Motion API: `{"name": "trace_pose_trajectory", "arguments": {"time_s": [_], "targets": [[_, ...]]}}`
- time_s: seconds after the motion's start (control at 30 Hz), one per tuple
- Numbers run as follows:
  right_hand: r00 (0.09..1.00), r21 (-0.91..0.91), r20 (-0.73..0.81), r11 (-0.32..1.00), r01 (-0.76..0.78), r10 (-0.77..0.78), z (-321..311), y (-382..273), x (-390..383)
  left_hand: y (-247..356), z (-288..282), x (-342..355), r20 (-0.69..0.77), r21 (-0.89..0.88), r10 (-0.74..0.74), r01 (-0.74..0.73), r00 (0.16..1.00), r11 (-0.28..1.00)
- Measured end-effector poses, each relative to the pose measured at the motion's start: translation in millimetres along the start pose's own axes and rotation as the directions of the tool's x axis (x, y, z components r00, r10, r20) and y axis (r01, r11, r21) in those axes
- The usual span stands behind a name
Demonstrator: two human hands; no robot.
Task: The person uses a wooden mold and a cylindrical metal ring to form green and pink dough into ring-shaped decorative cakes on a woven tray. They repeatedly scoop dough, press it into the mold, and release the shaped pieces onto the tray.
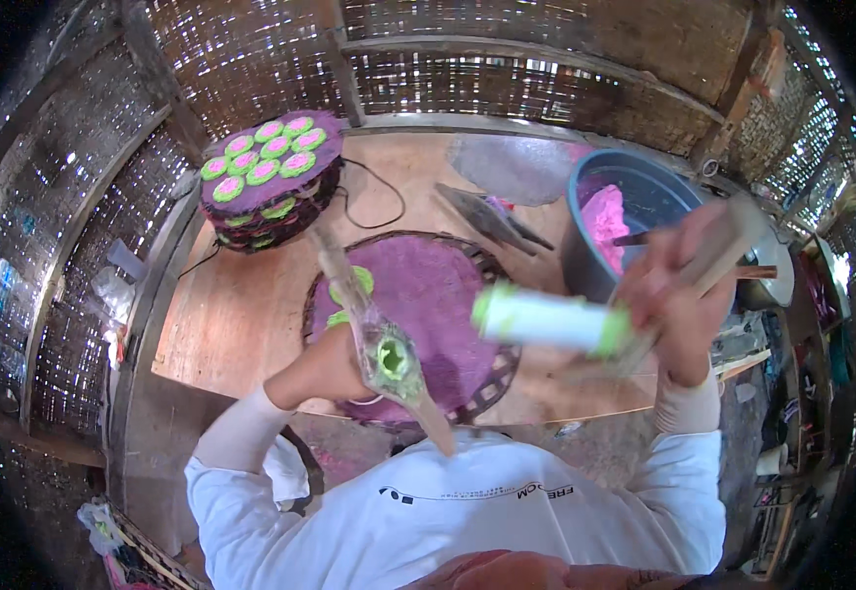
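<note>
My left hand (335,366) is closed round a long wooden bar (349,285) that widens in the middle around a hole rimmed with green paste; some fingers are hidden behind it. Blurred by motion, my right hand (679,280) grips another wooden bar (723,246). From that bar a white cylinder (546,322) with green smears at both ends points left. Under both tools lies a round tray (492,388) with a dark woven rim, covered by a purple sheet (428,324). Two green rounds (354,283) show at its left side, partly behind the wooden bar.
Back left, a stack of trays (271,182) bears several green rings with pink centres. A blue-grey tub (585,211) holding a pink mass (605,221) stands right of the tray. Dark flat tools (495,218) and a cable (400,192) lie on the wooden board (241,324).
</note>
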State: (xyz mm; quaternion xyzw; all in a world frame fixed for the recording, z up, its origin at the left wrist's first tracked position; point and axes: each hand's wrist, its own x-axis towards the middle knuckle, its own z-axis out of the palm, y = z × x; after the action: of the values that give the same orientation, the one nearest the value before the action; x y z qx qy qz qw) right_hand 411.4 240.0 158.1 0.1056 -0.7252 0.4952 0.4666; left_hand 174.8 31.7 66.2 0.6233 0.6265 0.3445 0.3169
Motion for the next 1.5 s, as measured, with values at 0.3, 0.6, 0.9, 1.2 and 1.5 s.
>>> {"name": "trace_pose_trajectory", "arguments": {"time_s": [0.3,0.6,0.9,1.2,1.5], "targets": [[0.63,0.558,-0.698,0.81,0.179,0.341,-58.3,87.5,-7.8,28.4,105.1,107.5,-0.327,-0.347,0.546,-0.636,0.771,0.689],[0.997,-0.99,-0.071,0.12,-0.07,-0.006,-196.6,34.9,-54.0,64.1,46.1,151.2,-0.825,0.399,0.562,-0.768,-0.062,0.501],[0.655,-0.763,-0.335,-0.603,0.233,0.677,-317.2,79.9,-77.3,43.1,45.2,163.4,-0.857,0.272,0.435,-0.475,0.276,0.837],[0.693,-0.915,-0.397,-0.318,-0.249,0.602,-243.9,-65.9,-55.9,35.7,47.8,152.9,-0.739,0.25,0.424,-0.372,0.523,0.894],[0.591,-0.605,0.009,0.475,-0.639,0.807,-140.7,-65.7,-38.1,49.7,51.9,183.9,-0.615,0.34,0.514,-0.387,0.598,0.857]]}}
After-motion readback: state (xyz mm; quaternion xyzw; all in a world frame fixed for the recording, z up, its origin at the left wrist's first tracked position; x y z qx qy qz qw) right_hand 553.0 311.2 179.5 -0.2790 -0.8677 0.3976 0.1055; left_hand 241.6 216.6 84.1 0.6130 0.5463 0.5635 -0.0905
